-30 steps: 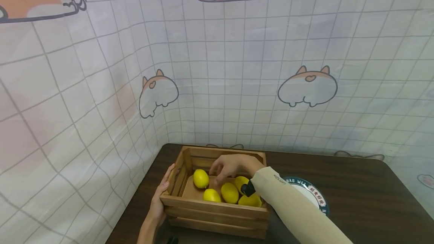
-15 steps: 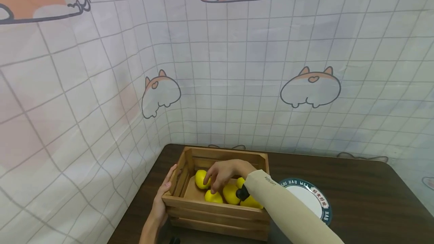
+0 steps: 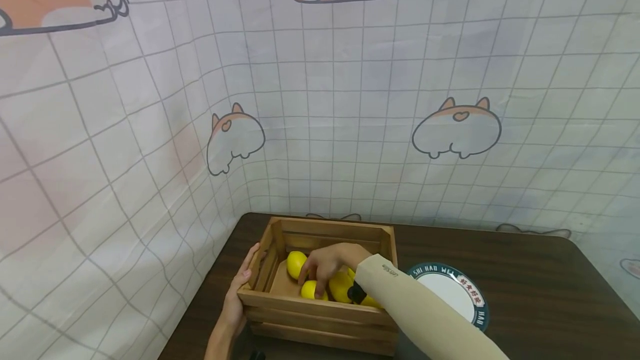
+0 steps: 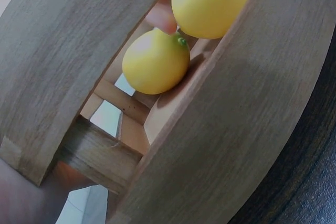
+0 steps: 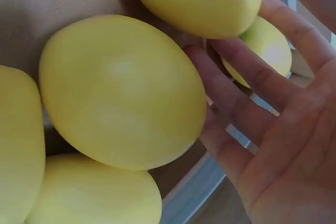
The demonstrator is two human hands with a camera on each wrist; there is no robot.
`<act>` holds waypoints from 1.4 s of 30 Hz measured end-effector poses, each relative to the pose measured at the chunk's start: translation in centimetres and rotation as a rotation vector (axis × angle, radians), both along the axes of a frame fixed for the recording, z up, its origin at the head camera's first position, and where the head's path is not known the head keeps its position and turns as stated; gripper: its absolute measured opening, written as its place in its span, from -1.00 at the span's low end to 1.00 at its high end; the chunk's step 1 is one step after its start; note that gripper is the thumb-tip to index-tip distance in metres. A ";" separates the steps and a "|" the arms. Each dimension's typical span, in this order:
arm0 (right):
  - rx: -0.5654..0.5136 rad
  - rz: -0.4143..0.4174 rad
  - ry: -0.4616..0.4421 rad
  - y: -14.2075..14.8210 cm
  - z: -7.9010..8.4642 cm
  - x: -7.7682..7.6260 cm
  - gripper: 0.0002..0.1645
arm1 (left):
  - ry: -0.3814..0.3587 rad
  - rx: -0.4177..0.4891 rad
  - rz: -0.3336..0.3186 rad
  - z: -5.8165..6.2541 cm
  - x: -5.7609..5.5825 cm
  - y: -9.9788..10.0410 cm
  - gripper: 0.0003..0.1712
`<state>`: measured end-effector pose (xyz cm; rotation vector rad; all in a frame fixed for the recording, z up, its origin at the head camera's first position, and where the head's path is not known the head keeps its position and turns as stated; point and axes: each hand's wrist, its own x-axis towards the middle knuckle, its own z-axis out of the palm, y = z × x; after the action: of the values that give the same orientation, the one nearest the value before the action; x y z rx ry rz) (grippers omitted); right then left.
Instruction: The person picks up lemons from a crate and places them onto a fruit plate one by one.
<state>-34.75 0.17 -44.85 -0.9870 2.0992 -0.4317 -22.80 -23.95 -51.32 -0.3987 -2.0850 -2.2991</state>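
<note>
A slatted wooden crate (image 3: 320,315) holds several yellow lemons. Against its left side rests my left hand (image 3: 235,299), fingers straight along the outer wall and fingertips at the rim. My right hand (image 3: 325,263) reaches down inside, its fingers over and beside the front-left lemon (image 3: 309,289). In the right wrist view, the extended fingers (image 5: 252,72) lie along a lemon (image 5: 202,1). Just behind it sits another lemon (image 3: 296,263). Through the slat gap in the left wrist view, a fingertip (image 4: 164,18) shows between two lemons. The right forearm partly covers the lemons at the right.
A round plate (image 3: 450,290) with a dark green lettered rim lies right of the crate, partly under the sleeved forearm. The dark wooden table (image 3: 540,288) meets a white grid-patterned cloth (image 3: 350,171) at the back and left.
My right hand has come forward and left inside the crate, then lowered its fingers onto the front-left lemon. The left hand and the crate stay in place.
</note>
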 end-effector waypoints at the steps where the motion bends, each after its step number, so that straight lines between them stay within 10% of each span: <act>1: 0.005 -0.001 -0.006 -0.1 -0.1 0.0 -0.40 | 0.000 0.001 0.001 0.0 0.0 0.0 -0.31; 42: 0.045 0.073 -0.060 -0.5 -1.1 0.2 -0.40 | -0.018 0.038 -0.022 0.0 0.1 0.0 -0.30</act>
<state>-34.53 -0.33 -45.96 -1.0095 2.0038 -0.3712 -22.74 -23.98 -51.34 -0.4035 -2.0513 -2.3589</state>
